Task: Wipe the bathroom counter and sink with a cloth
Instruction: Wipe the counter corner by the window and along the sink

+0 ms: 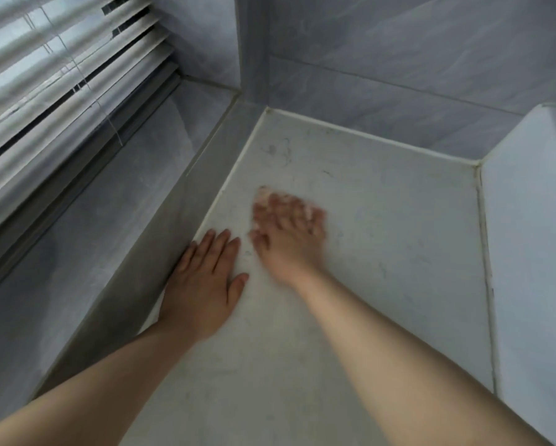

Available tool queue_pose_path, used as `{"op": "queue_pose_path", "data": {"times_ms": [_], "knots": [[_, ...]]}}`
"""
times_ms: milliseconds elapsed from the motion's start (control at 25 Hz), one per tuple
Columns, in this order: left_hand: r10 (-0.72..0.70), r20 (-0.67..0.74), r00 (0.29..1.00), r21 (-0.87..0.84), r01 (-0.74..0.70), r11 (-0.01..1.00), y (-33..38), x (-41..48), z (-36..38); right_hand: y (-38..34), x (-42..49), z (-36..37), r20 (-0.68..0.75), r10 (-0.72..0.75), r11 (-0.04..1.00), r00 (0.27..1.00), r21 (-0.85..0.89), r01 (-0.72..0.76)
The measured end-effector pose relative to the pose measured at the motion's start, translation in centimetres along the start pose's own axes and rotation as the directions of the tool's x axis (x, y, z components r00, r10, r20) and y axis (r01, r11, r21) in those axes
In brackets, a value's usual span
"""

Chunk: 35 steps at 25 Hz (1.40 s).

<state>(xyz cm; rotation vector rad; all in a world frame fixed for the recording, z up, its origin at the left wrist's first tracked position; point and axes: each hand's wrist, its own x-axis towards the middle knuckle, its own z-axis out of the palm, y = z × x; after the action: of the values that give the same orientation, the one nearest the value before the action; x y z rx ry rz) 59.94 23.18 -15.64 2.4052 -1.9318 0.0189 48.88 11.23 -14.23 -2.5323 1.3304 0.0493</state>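
Note:
The pale marbled counter [382, 220] fills the middle of the view and meets grey tiled walls in a corner at the back. My left hand [202, 284] lies flat on the counter at its left edge, palm down, holding nothing. My right hand [286, 233] is just beyond it, palm down with fingers spread, and blurred by motion. A faint pale patch shows under its fingertips. Whether that is a cloth I cannot tell. No sink is in view.
A grey raised ledge [115, 239] runs along the counter's left side below a window with slatted blinds [61, 85]. A white sloped surface [534, 252] borders the counter on the right. Dark smudges [279, 152] mark the counter near the back corner.

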Motion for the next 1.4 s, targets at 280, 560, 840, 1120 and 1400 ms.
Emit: {"op": "queue_pose_path", "data": {"times_ms": [280,560,840,1120,1400], "knots": [[-0.227,0.035,0.973,-0.066,0.229,0.971,3.3,-0.2,0.1,12.0,-4.1,-1.8,-0.158,0.462,0.883,0.873,-0.015,-0.47],[-0.221,0.03,0.975,-0.076,0.222,0.972,3.5,-0.1,-0.2,3.5,-3.5,0.1,-0.101,0.139,0.99,0.985,-0.007,-0.141],[-0.202,0.036,0.979,-0.056,0.204,0.977,3.4,-0.2,0.0,15.7,-7.6,-2.4,-0.211,0.698,0.712,0.684,0.11,-0.693],[-0.2,0.025,0.98,-0.054,0.201,0.978,3.2,-0.1,0.4,6.5,-8.2,1.7,-0.272,-0.042,0.994,0.961,-0.107,0.013],[-0.206,0.036,0.978,-0.032,0.207,0.978,3.2,-0.1,0.6,14.6,-9.6,-0.6,-0.246,0.643,0.758,0.725,0.074,-0.648]]}}
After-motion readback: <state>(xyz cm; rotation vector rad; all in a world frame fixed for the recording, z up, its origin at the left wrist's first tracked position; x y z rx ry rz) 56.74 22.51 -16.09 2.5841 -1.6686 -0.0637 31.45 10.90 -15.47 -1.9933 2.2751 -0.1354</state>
